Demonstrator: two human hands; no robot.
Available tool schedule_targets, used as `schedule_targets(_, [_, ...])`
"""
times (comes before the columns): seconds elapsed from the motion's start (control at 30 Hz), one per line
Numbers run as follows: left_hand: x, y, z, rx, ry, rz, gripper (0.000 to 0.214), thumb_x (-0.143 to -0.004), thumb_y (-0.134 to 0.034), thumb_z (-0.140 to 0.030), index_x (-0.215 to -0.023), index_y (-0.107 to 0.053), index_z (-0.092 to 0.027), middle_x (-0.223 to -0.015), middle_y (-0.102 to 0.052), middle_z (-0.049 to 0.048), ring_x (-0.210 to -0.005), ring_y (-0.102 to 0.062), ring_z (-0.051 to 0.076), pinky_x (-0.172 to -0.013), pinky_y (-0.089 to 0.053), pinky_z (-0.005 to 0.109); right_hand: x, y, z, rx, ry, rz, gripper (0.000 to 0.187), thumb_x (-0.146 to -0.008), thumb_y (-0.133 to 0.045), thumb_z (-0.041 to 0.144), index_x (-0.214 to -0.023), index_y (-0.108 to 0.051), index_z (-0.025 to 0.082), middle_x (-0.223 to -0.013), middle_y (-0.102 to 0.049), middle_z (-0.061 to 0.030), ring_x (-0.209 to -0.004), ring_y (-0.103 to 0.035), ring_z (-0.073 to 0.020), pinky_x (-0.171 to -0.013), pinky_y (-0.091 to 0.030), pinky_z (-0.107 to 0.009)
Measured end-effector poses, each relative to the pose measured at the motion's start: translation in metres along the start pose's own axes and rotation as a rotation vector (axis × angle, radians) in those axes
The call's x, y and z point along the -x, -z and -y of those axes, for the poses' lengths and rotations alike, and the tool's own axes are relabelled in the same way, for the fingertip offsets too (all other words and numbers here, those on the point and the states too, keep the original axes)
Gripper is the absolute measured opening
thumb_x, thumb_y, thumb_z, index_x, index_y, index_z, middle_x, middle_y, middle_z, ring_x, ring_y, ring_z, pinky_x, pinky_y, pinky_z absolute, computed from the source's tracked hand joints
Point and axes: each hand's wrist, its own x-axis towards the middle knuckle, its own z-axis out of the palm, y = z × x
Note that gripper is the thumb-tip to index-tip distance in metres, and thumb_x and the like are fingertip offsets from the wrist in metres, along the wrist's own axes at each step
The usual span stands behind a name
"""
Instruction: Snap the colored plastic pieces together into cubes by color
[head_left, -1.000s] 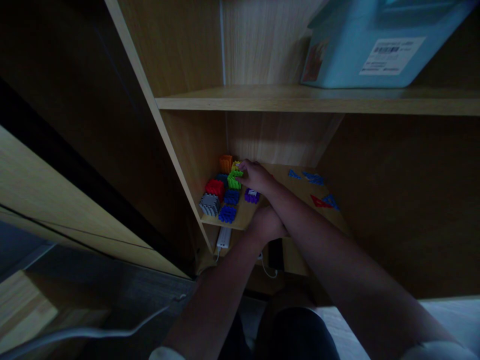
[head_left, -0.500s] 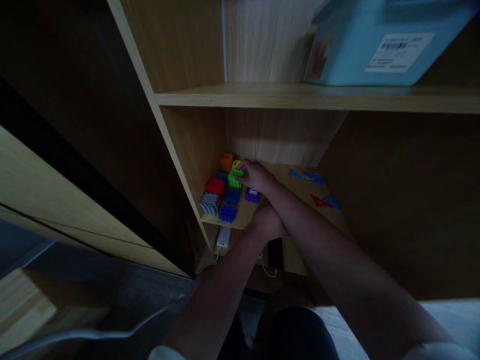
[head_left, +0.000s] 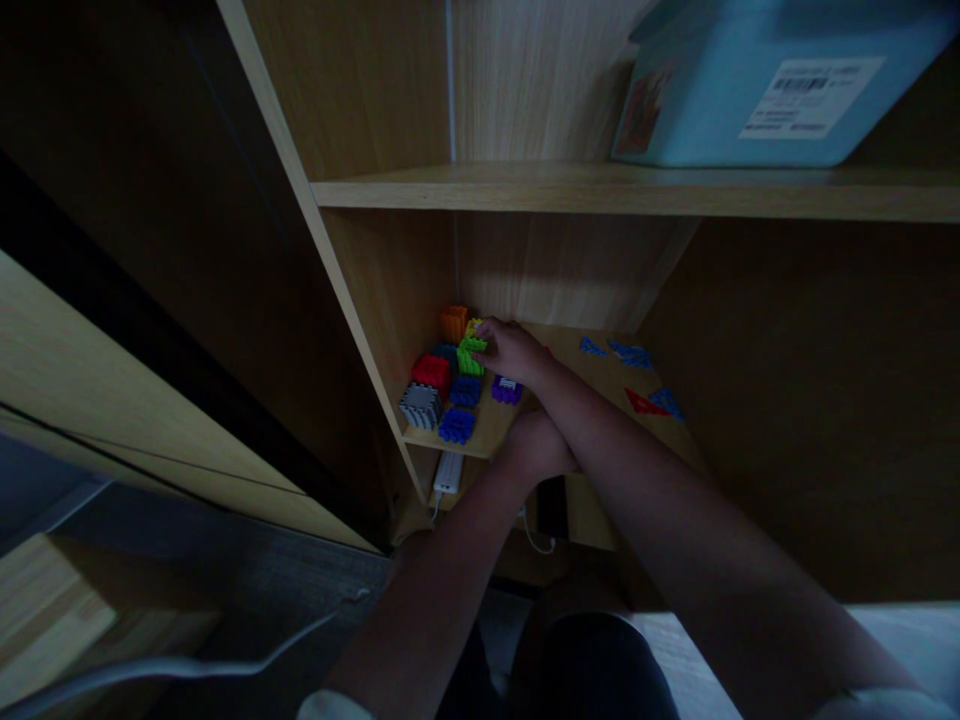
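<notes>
My right hand point(head_left: 512, 351) reaches into the lower shelf compartment, its fingers closed on a green toothed block point(head_left: 471, 356) at the back left. Around that block sit an orange cube point(head_left: 453, 323), a red cube point(head_left: 430, 372), a grey cube point(head_left: 419, 405), dark blue blocks point(head_left: 456, 425) and a purple piece point(head_left: 506, 389). My left hand point(head_left: 536, 446) rests at the shelf's front edge, under my right forearm. Its fingers are hidden.
Loose flat blue pieces point(head_left: 630, 354) and a red one point(head_left: 643, 403) lie at the right of the lower shelf point(head_left: 570, 360). A light blue box point(head_left: 757, 85) with a label stands on the upper shelf. A white charger point(head_left: 448, 472) with a cable hangs below.
</notes>
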Motion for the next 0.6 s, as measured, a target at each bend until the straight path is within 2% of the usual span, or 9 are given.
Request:
schedule_targets(0.33, [0.0, 0.004, -0.003, -0.011, 0.009, 0.019, 0.044, -0.094, -0.074, -0.032, -0.135, -0.079, -0.018, -0.14, -0.08, 0.0141, -0.129, -0.074, 0.035, -0.111, -0.063, 0.048, 0.003, 0.0, 0.002, 0.006, -0.004, 0.006, 0.029, -0.094, -0.082, 0.028, -0.119, -0.07, 0.021, -0.12, -0.08, -0.0084, -0.112, -0.075, -0.0258, -0.103, -0.056, -0.037])
schedule_targets(0.4, [0.0, 0.005, -0.005, -0.01, 0.016, 0.025, 0.039, -0.094, -0.073, -0.032, -0.13, -0.082, -0.018, -0.133, -0.082, 0.0143, -0.124, -0.077, 0.035, -0.107, -0.064, 0.048, 0.004, 0.003, 0.002, 0.009, -0.011, -0.005, 0.029, -0.096, -0.082, 0.031, -0.12, -0.07, 0.021, -0.122, -0.08, -0.009, -0.114, -0.073, -0.027, -0.104, -0.055, -0.038])
schedule_targets(0.53, [0.002, 0.007, -0.008, -0.056, 0.066, 0.076, 0.027, -0.094, -0.07, -0.033, -0.108, -0.088, -0.018, -0.107, -0.086, 0.0156, -0.101, -0.083, 0.034, -0.091, -0.066, 0.044, 0.008, 0.019, -0.01, 0.064, -0.061, -0.113, 0.023, -0.109, -0.062, 0.033, -0.124, -0.072, 0.019, -0.126, -0.078, -0.0128, -0.121, -0.069, -0.0293, -0.111, -0.051, -0.041])
schedule_targets(0.6, [0.003, 0.008, -0.01, -0.079, 0.084, 0.06, 0.029, -0.097, -0.065, -0.035, -0.104, -0.087, -0.018, -0.101, -0.086, 0.0165, -0.094, -0.083, 0.033, -0.085, -0.066, 0.043, 0.016, 0.028, -0.026, 0.149, -0.146, -0.155, 0.029, -0.111, -0.05, 0.028, -0.123, -0.074, 0.016, -0.126, -0.078, -0.0163, -0.12, -0.068, -0.0304, -0.112, -0.05, -0.042])
